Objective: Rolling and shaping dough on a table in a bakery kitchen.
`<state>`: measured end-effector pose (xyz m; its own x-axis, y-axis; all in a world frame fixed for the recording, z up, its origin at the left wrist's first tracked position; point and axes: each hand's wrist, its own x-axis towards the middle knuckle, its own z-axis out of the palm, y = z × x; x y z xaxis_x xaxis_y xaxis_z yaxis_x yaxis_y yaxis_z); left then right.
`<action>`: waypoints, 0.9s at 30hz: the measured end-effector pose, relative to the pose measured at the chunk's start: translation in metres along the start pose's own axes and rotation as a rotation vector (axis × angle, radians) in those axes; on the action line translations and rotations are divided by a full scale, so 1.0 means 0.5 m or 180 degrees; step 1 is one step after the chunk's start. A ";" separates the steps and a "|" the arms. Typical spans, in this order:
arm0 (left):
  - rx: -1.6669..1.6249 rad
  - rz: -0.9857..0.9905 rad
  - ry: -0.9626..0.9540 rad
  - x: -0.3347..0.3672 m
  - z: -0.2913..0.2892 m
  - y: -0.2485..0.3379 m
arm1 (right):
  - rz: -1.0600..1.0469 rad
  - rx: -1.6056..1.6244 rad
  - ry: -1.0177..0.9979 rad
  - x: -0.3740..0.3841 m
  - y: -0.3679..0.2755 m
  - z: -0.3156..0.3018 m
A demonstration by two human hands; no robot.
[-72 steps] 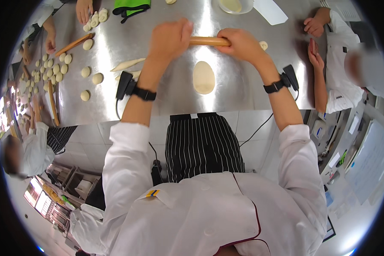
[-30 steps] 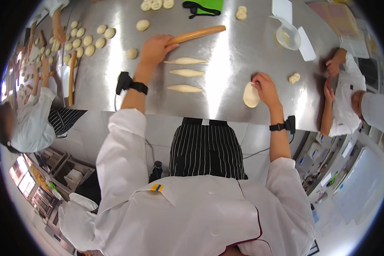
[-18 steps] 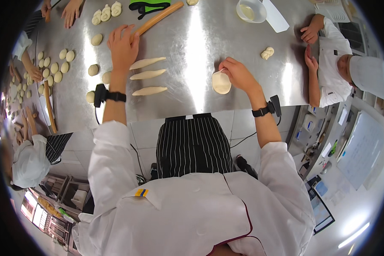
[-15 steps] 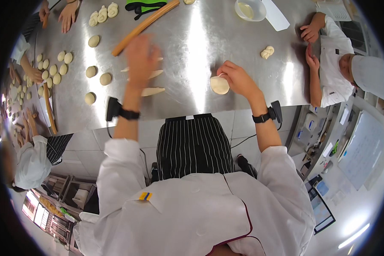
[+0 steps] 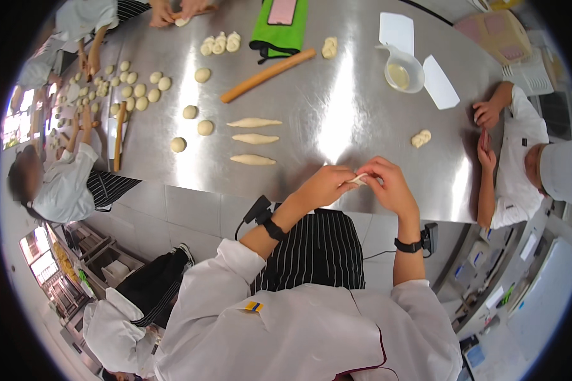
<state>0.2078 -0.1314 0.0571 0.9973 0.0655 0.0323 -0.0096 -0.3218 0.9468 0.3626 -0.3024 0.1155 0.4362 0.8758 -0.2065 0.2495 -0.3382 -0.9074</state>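
Near the front edge of the steel table, my left hand (image 5: pixel 326 186) and my right hand (image 5: pixel 391 185) meet over a small pale piece of dough (image 5: pixel 358 180). Fingertips of both hands pinch it, and much of it is hidden by them. To the left of my hands lie three tapered dough strips, a far one (image 5: pixel 254 122), a middle one (image 5: pixel 255 138) and a near one (image 5: pixel 253 159). Several round dough balls (image 5: pixel 205 127) sit further left. Beyond the strips a wooden rolling pin (image 5: pixel 268 75) rests at a slant.
Knotted dough pieces lie at right (image 5: pixel 421 138), far middle (image 5: pixel 330 47) and far left (image 5: pixel 220 43). At the back are a green cloth (image 5: pixel 279 32), a bowl of liquid (image 5: pixel 398 76) and a white scraper (image 5: pixel 440 82). Co-workers stand at the left and right (image 5: pixel 524 152).
My left hand has come from over the strips to join my right hand at the dough. The dough, a flat round before, now shows as a narrow piece. The view has shifted.
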 end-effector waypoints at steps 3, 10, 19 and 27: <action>0.0019 0.0057 0.0246 0.012 -0.027 0.026 | -0.0240 -0.0265 0.0003 0.001 -0.024 -0.005; 0.1616 0.0948 0.0819 0.025 -0.016 -0.100 | -0.1063 -0.1080 0.0283 0.036 0.082 0.052; 0.2668 0.0598 0.0605 -0.145 0.128 -0.149 | -0.1430 -0.1422 0.0518 -0.080 0.250 0.194; 0.2816 0.0541 0.0718 -0.176 0.163 -0.154 | -0.1621 -0.1591 0.0839 -0.099 0.263 0.199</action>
<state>0.1269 -0.1895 -0.0451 0.9490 0.1037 0.2977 -0.0031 -0.9413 0.3376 0.2877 -0.3558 -0.0302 0.3387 0.8755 0.3447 0.8099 -0.0849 -0.5804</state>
